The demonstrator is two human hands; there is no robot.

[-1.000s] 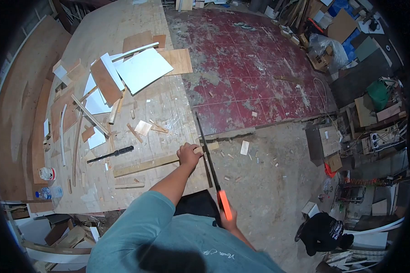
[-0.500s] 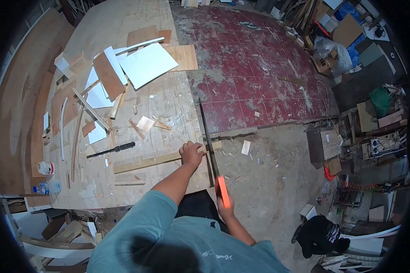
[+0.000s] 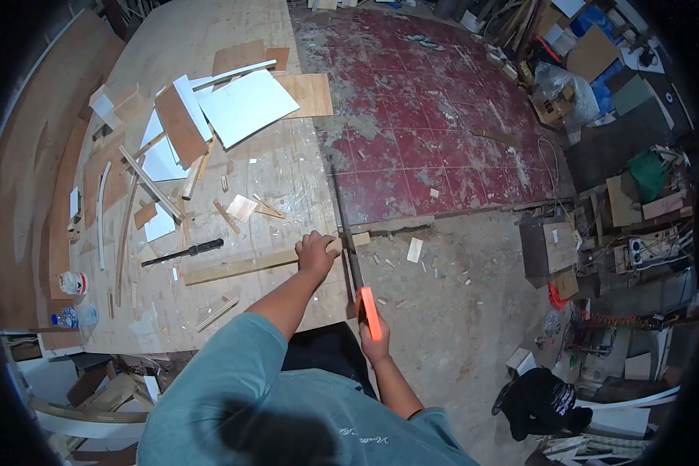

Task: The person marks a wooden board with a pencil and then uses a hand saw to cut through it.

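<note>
My left hand (image 3: 315, 254) presses down with curled fingers on a long wooden strip (image 3: 241, 266) near the right edge of the workbench. The strip's end juts past that edge. Gripped in my right hand (image 3: 377, 344) is a handsaw with an orange handle (image 3: 371, 313). Its long dark blade (image 3: 344, 211) points away from me along the bench edge and crosses the strip just right of my left hand. The cut itself is too small to make out. Thin sticks (image 3: 217, 314) lie on the bench nearer my body.
White panels (image 3: 248, 109), brown board pieces (image 3: 181, 124) and wood offcuts cover the far left of the workbench (image 3: 283, 182). A black-handled tool (image 3: 182, 253) rests left of the strip. Wood scraps (image 3: 415, 250) litter the floor at right. Jars and bottles (image 3: 74, 283) stand by the left edge.
The saw and my right hand have moved slightly forward, away from me. The thin sticks near my body have turned to a steeper angle. My left hand stays on the strip.
</note>
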